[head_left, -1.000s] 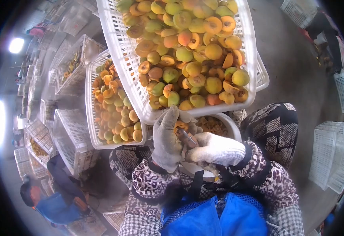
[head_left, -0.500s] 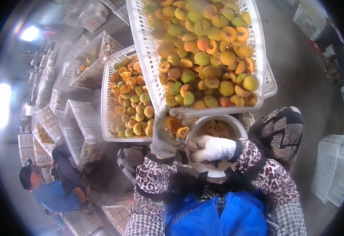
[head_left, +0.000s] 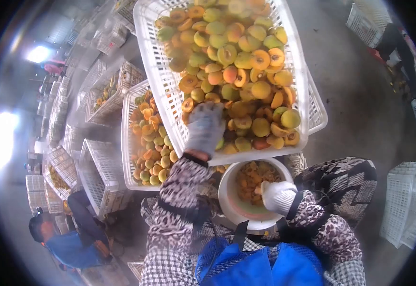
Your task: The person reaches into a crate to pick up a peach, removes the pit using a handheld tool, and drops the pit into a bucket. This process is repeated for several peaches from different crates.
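Left hand (head_left: 205, 128), gloved fingers spread, rests on yellow-green and orange apricots (head_left: 260, 89), some halved, in a white crate (head_left: 156, 71).

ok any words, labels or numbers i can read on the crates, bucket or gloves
None can be read.
The white crate, the white bucket, the gloved left hand and right hand and the blue apron show no print.
The far crates are too blurred to tell.
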The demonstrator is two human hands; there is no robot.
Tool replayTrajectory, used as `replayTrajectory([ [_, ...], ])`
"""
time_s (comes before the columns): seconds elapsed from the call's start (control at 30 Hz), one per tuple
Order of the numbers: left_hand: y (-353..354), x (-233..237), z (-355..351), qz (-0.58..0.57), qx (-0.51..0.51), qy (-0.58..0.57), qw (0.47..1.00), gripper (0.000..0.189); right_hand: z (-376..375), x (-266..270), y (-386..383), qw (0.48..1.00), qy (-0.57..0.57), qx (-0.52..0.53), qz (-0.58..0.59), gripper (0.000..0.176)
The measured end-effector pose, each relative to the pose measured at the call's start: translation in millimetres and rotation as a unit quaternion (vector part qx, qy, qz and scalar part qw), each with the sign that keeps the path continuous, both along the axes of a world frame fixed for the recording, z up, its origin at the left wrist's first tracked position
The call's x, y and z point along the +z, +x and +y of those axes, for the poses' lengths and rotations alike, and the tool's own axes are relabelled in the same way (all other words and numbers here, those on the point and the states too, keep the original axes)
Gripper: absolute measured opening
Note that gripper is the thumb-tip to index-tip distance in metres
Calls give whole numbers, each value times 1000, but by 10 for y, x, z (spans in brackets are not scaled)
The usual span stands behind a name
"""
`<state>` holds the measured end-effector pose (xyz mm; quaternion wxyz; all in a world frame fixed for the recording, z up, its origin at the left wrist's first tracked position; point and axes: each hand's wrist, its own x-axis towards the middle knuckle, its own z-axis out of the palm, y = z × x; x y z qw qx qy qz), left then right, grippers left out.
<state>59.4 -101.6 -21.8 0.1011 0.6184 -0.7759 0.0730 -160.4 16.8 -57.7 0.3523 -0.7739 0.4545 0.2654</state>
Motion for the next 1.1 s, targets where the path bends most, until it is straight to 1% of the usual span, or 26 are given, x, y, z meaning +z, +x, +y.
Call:
replayTrajectory([
  [0.03,-5,-122,-99,0,-5,-6,1000,38,-26,154,29,1000,-15,-1,-16,30],
  [0.1,-67,-281,-263,-117,44,63,990,40,-83,312,-83,999,-36,-7,-32,25],
  [0.13,-30,-272,-272,-120,38,59,990,40,-75,337,-153,988,-79,-33,-131,25],
  [0.17,60,-211,-219,30,41,51,997,40,-42,341,-215,964,-119,-61,-230,26],
  [0.2,92,-175,-140,178,42,45,982,40,4,324,-267,928,-157,-88,-326,28],
  [0.23,-105,189,73,418,93,77,900,38,80,163,-258,882,-138,-195,-407,31],
  [0.27,-94,324,210,411,91,82,903,38,105,193,-243,879,-134,-202,-412,31],
  [0.3,-8,441,320,675,102,144,717,37,76,289,-225,858,-94,-235,-447,32],
  [0.33,52,537,444,868,104,184,450,36,36,431,-204,836,-52,-263,-479,33],
  [0.37,14,603,578,867,109,178,453,36,-10,733,-171,880,-58,-237,-408,35],
  [0.43,-140,626,790,920,63,169,347,35,3,859,-74,870,-57,-211,-442,36],
  [0.47,-156,601,884,921,65,168,345,35,15,887,-33,859,-60,-190,-471,36],
  [0.5,-168,565,973,919,46,181,346,36,46,901,13,865,-114,-161,-461,36],
  [0.53,-190,526,1029,917,27,195,346,38,45,916,65,868,-111,-161,-456,36],
  [0.6,-364,605,1097,918,43,179,352,37,0,948,183,855,-1,-273,-441,35],
  [0.63,-419,620,1131,809,30,135,571,34,-39,1017,216,859,19,-286,-425,35],
  [0.67,-430,610,1160,650,16,84,755,33,-48,1010,258,862,23,-284,-419,35],
  [0.7,-407,584,1170,733,47,91,672,29,-54,1001,297,867,-8,-278,-413,35],
  [0.77,-409,611,1168,724,45,88,683,29,-37,946,371,874,-65,-266,-402,33],
  [0.83,-356,595,1176,713,42,84,695,30,-19,873,452,875,-71,-262,-402,32],
  [0.9,-277,559,1195,880,75,157,442,37,4,855,505,875,-77,-258,-402,31],
  [0.93,-250,548,1200,882,75,156,439,37,13,868,523,873,-87,-253,-408,32],
  [1.0,-210,537,1212,830,80,150,531,44,9,875,550,872,-96,-246,-412,32],
  [1.03,-192,540,1215,832,81,150,528,44,-2,870,558,880,-137,-207,-406,33],
  [1.07,-178,544,1212,865,101,150,467,39,-9,856,570,884,-178,-167,-400,34],
  [1.1,-168,546,1214,895,120,150,404,36,-3,840,584,885,-177,-166,-397,34],
])
